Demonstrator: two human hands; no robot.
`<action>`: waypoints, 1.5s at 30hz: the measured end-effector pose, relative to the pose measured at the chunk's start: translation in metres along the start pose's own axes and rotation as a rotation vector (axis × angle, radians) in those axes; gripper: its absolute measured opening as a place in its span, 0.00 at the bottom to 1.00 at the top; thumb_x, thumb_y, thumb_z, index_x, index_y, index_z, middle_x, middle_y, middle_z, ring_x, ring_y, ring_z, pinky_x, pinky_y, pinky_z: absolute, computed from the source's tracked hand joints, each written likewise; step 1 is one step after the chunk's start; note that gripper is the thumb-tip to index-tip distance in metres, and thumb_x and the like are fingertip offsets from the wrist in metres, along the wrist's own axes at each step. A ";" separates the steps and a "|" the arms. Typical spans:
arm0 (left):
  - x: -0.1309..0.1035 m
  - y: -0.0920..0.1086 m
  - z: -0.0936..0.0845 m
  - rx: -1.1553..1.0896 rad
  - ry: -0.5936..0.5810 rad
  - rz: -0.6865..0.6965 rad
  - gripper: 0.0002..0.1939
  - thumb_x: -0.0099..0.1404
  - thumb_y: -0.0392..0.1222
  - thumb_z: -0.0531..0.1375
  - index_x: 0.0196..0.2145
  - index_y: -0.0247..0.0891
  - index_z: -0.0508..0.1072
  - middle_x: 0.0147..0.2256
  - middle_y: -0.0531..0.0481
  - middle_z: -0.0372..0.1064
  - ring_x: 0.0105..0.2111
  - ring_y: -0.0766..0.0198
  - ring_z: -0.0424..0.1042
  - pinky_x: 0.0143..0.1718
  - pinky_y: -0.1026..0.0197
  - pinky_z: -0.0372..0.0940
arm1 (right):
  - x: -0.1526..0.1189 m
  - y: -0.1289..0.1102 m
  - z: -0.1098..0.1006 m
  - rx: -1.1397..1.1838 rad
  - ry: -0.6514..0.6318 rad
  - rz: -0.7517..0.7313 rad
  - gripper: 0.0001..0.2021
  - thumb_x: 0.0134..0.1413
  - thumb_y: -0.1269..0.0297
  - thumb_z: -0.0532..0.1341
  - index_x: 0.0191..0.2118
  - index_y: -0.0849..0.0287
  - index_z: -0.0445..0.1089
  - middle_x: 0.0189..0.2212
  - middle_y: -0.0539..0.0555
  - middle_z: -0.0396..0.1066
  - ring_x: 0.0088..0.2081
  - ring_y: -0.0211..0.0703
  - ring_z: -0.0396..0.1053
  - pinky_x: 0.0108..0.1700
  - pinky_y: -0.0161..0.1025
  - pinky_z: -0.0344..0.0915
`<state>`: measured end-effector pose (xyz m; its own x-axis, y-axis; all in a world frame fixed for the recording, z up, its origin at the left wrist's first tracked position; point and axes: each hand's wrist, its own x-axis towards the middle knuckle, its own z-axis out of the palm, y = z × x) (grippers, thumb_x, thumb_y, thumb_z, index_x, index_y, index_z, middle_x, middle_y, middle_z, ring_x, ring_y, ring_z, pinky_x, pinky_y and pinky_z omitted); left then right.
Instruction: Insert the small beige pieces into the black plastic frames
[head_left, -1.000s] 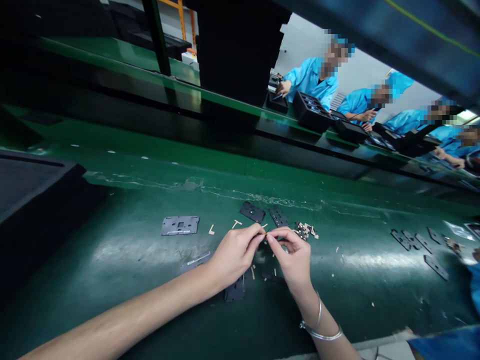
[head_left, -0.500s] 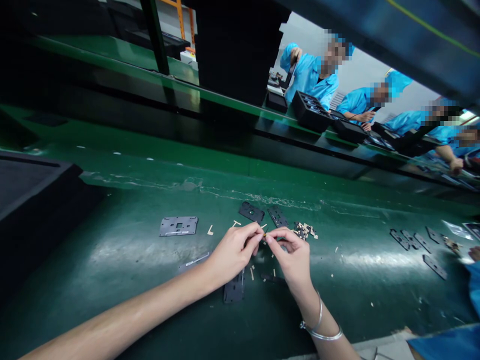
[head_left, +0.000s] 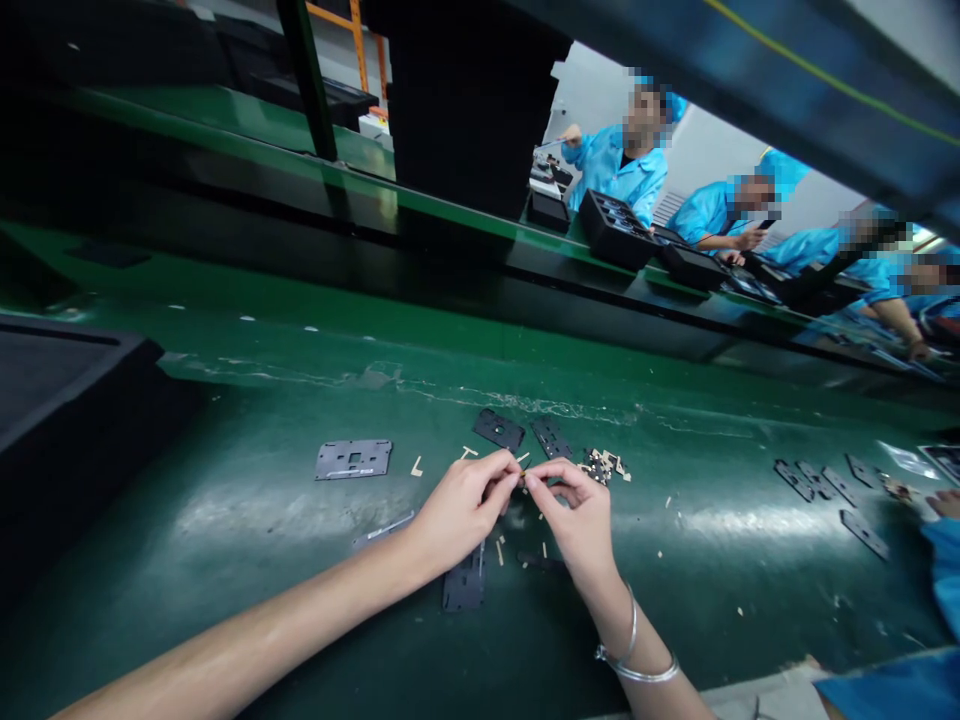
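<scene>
My left hand (head_left: 478, 497) and my right hand (head_left: 571, 508) meet fingertip to fingertip over the green bench. Both are closed in a pinch on a tiny dark and yellowish piece (head_left: 523, 472), too small to name and mostly covered by the fingers. Just beyond them lie two dark perforated plates, one on the left (head_left: 498, 429) and one on the right (head_left: 551, 438). A pile of small beige and black pieces (head_left: 604, 466) sits beside my right hand. Under my left wrist a dark plate (head_left: 463, 585) is partly hidden. A grey plate (head_left: 353, 459) lies farther left.
A large black box (head_left: 67, 400) stands at the left. Thin beige strips (head_left: 500, 552) are scattered on the green bench (head_left: 247, 600). Several dark plates (head_left: 864, 534) lie at the right near another person's blue sleeve (head_left: 945, 560). Co-workers in blue sit beyond the raised shelf.
The view has shifted slightly. My hands keep the same pinch, fingertips together. Across the shelf, the nearest co-worker's raised hand has moved left.
</scene>
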<state>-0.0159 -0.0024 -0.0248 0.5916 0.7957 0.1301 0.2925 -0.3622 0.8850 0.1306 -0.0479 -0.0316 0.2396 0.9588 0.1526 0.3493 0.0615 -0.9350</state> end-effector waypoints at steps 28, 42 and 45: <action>0.002 -0.001 0.001 -0.563 -0.041 -0.147 0.12 0.63 0.46 0.53 0.28 0.35 0.65 0.20 0.56 0.59 0.19 0.71 0.53 0.21 0.68 0.49 | -0.005 -0.007 -0.006 -0.245 0.126 -0.335 0.05 0.51 0.72 0.60 0.32 0.57 0.72 0.28 0.53 0.71 0.31 0.41 0.67 0.30 0.37 0.64; 0.001 0.002 0.000 -0.569 -0.078 -0.100 0.11 0.63 0.44 0.54 0.28 0.35 0.66 0.20 0.55 0.60 0.21 0.69 0.56 0.23 0.67 0.52 | 0.001 0.000 -0.008 0.040 -0.039 0.061 0.06 0.47 0.63 0.64 0.27 0.58 0.70 0.27 0.50 0.70 0.27 0.37 0.66 0.27 0.31 0.63; 0.001 0.001 0.001 -0.558 -0.075 -0.098 0.10 0.63 0.43 0.54 0.28 0.34 0.66 0.21 0.55 0.60 0.21 0.69 0.57 0.23 0.67 0.52 | 0.002 0.003 -0.011 0.079 -0.064 0.097 0.07 0.47 0.61 0.64 0.27 0.59 0.70 0.27 0.50 0.69 0.26 0.36 0.65 0.26 0.31 0.62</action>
<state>-0.0144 -0.0017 -0.0243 0.6395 0.7685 0.0216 -0.0804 0.0389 0.9960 0.1417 -0.0487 -0.0307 0.2093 0.9770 0.0418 0.2541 -0.0130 -0.9671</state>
